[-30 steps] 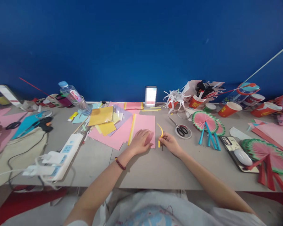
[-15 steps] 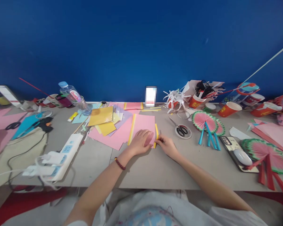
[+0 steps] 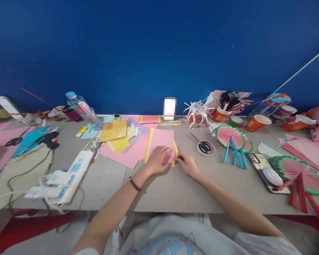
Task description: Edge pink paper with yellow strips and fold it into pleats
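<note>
My left hand [image 3: 159,159] lies flat, fingers stretched out, on the near right corner of a pink paper sheet [image 3: 162,139]. My right hand [image 3: 186,163] pinches a narrow yellow paper strip [image 3: 175,150] and holds it against the right edge of that pink sheet, right beside my left fingertips. The strip curls upward at its far end. A second yellow strip [image 3: 148,145] lies along the sheet's left edge.
Loose yellow, pink and purple papers [image 3: 117,136] lie left of the sheet. Black scissors [image 3: 202,143] rest on a tape roll to the right, beside pink paper fans [image 3: 232,140]. A white power strip [image 3: 69,171], water bottle [image 3: 82,108], red paper cups [image 3: 256,123] and a phone [image 3: 266,170] surround the work area.
My right hand has brought the yellow strip leftward from the bare table to the pink sheet's right edge. My left hand has stayed put on the sheet.
</note>
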`<state>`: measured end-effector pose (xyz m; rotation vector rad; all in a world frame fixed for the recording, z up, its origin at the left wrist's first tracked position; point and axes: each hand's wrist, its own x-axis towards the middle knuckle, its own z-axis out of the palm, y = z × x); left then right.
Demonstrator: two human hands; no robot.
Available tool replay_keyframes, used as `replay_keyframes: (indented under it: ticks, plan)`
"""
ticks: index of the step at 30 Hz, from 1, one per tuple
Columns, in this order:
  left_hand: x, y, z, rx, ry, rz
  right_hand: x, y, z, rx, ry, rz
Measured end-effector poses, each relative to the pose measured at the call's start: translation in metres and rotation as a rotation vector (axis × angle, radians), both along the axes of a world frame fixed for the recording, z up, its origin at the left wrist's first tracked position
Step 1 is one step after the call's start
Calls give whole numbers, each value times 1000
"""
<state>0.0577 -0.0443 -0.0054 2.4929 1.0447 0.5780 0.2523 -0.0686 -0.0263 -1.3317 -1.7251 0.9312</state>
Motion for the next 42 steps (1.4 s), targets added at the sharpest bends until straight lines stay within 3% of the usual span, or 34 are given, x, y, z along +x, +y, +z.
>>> replay_keyframes:
  ticks: [5, 11, 14, 17, 24, 37, 42]
  plan:
    - [0, 0, 1, -2, 14, 3, 1, 3, -4, -116, 230, 44]
    - [0, 0, 1, -2, 4, -11, 3, 5, -8, -158, 348, 27]
    - [0, 0, 1, -5, 11, -12, 3, 4, -9, -179, 419, 85]
    - [0, 1, 0, -5, 15, 1, 4, 2, -8, -168, 380, 152]
    - [1, -1, 0, -17, 7, 21, 10, 0, -2, -174, 278, 146]
    - [3, -2, -1, 5, 29, 31, 10, 2, 5, -326, 380, 131]
    - [3, -2, 0, -9, 19, 26, 6, 1, 5, -263, 263, 126]
